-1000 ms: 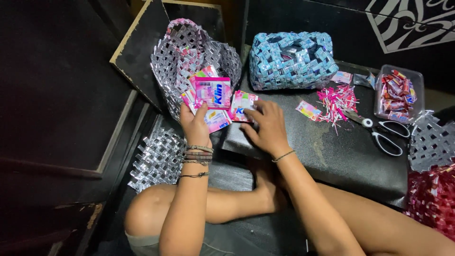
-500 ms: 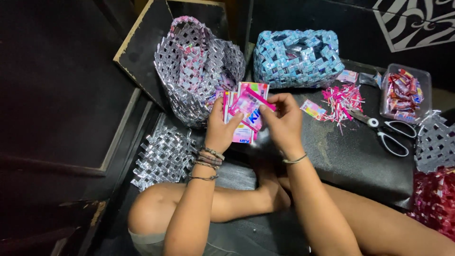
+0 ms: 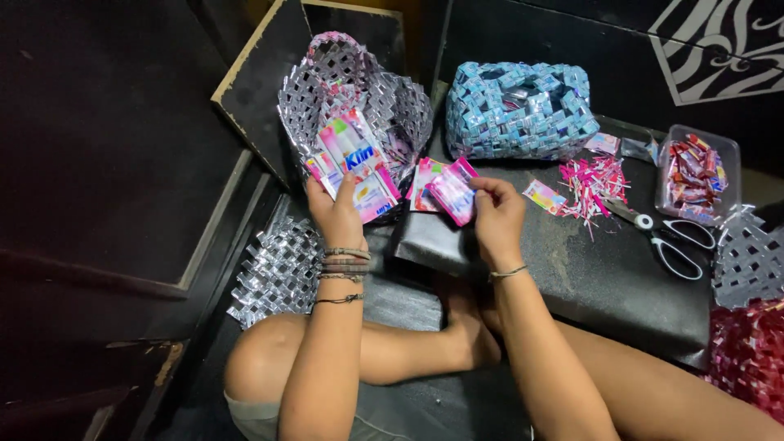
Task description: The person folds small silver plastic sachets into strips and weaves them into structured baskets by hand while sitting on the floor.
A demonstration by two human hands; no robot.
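Note:
My left hand holds up a fanned stack of pink and white plastic sachet wrappers in front of a silver woven basket. My right hand pinches a smaller bunch of pink wrappers just to the right of that stack, above the near edge of a black board. The two hands are a short way apart, each with its own wrappers. Bracelets circle my left wrist.
A blue woven basket stands at the back. On the board lie a pile of pink cut strips, scissors and a clear tub of folded wrappers. A silver woven mat lies left, another woven piece right. My crossed legs are below.
Both hands lifted the wrappers off the board, then drew apart: the left keeps the bigger stack near the silver basket, the right took a few pink ones to the right.

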